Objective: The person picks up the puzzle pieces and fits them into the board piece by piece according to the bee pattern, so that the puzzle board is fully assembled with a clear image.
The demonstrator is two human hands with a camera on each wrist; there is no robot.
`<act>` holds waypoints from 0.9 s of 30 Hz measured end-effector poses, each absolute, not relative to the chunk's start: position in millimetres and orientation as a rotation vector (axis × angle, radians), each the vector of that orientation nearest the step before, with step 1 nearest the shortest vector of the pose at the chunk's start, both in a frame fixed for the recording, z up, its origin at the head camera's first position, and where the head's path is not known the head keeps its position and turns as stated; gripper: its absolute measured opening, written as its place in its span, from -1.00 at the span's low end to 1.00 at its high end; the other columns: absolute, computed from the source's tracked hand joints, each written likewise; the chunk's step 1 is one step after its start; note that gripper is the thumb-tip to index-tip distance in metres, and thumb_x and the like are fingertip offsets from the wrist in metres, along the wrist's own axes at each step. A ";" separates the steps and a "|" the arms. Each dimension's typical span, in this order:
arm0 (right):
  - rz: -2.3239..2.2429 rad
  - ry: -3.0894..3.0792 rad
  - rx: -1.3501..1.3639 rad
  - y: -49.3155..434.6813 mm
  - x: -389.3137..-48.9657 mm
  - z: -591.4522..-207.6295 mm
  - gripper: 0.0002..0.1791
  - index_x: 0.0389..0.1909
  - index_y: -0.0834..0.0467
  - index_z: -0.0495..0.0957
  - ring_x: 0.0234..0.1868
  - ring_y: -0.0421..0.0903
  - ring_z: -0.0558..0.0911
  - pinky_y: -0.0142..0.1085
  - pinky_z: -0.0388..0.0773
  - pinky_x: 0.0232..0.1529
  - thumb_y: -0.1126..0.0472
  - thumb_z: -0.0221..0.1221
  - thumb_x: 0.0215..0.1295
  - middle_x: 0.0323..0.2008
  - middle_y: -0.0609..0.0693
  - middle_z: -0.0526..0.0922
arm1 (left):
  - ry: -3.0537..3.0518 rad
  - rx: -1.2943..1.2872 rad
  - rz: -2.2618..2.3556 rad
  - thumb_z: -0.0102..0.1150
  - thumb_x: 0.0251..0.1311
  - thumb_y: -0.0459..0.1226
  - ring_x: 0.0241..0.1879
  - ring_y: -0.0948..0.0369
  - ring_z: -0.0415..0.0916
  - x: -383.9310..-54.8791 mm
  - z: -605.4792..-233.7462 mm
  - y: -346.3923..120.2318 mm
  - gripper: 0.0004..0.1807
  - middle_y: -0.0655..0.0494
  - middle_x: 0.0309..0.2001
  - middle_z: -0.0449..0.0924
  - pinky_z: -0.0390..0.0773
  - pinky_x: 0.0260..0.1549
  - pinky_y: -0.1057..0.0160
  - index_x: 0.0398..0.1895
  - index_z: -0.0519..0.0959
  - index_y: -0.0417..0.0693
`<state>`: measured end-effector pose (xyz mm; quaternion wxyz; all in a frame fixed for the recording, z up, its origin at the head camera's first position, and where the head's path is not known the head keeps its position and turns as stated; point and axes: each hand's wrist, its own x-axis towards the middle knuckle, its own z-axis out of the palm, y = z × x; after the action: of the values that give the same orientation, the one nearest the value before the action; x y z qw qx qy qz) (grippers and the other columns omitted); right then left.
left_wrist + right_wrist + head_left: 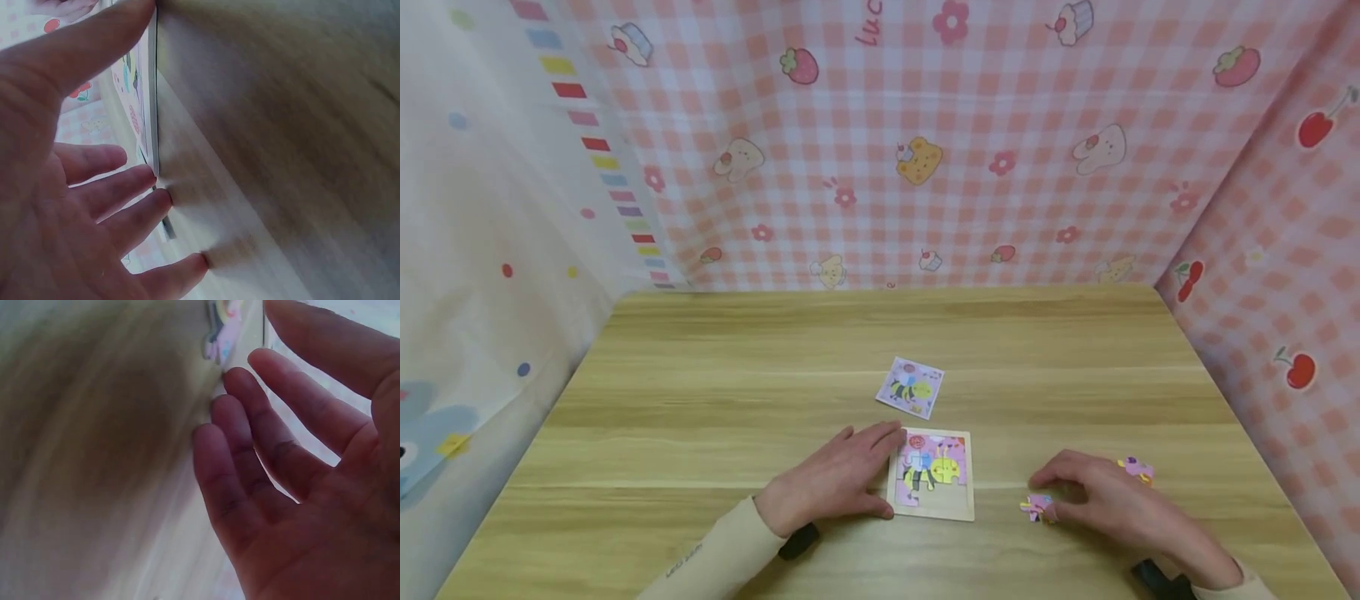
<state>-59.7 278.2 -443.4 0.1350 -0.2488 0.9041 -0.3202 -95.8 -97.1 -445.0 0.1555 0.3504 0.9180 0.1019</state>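
A square wooden jigsaw tray (945,505) lies on the table, its bee picture partly filled and bare wood showing at the lower right. My left hand (831,482) touches the tray's left side, thumb near the lower corner and fingers spread by the upper one. In the left wrist view, the tray edge (152,94) runs beside the thumb. My right hand (1105,493) hovers low over several loose pink jigsaw pieces (1036,507), thumb and fingers apart. In the right wrist view, a jigsaw piece (224,334) lies beyond the loosely bent fingers, with nothing held in them.
Behind the tray lies a square card (914,388) printed with the same bee picture. More jigsaw pieces (1137,469) sit to the right, just past the right hand. Patterned cloth (880,167) hangs along the back and both sides of the wooden table (737,358).
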 end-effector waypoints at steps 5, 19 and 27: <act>-0.861 2.689 -0.830 275.3 -58.2 -449.3 -0.74 -0.14 -0.11 0.68 -0.15 -0.33 0.54 -0.30 0.57 -0.12 -0.01 0.49 0.20 -0.14 -0.30 0.59 | 2.634 0.969 0.291 0.50 0.10 0.14 0.54 0.04 0.17 -96.2 -445.5 -96.0 0.09 -0.01 0.58 0.19 0.27 0.41 -0.24 0.59 0.22 -0.12; -1.045 2.632 -0.771 271.9 -63.6 -450.4 -0.74 -0.27 -0.06 0.54 -0.36 -0.38 0.49 -0.41 0.49 -0.38 0.29 0.42 0.26 -0.40 -0.30 0.54 | 2.632 0.927 0.333 0.54 0.06 0.13 0.53 0.03 0.19 -95.0 -446.2 -93.7 0.02 -0.01 0.56 0.22 0.26 0.42 -0.24 0.51 0.33 -0.15; -1.064 2.634 -0.649 267.3 -69.3 -444.5 -0.83 -0.05 0.00 0.67 -0.30 -0.36 0.56 -0.40 0.56 -0.27 0.20 0.34 0.39 -0.32 -0.30 0.66 | 2.622 0.913 0.345 0.54 0.06 0.12 0.54 0.03 0.18 -95.2 -446.3 -94.1 0.02 0.00 0.56 0.22 0.25 0.42 -0.25 0.51 0.34 -0.15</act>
<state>-69.3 267.3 -444.5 0.1137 -0.2213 0.8980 -0.3629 -95.2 -94.1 -446.3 0.1710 0.3216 0.9233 0.1216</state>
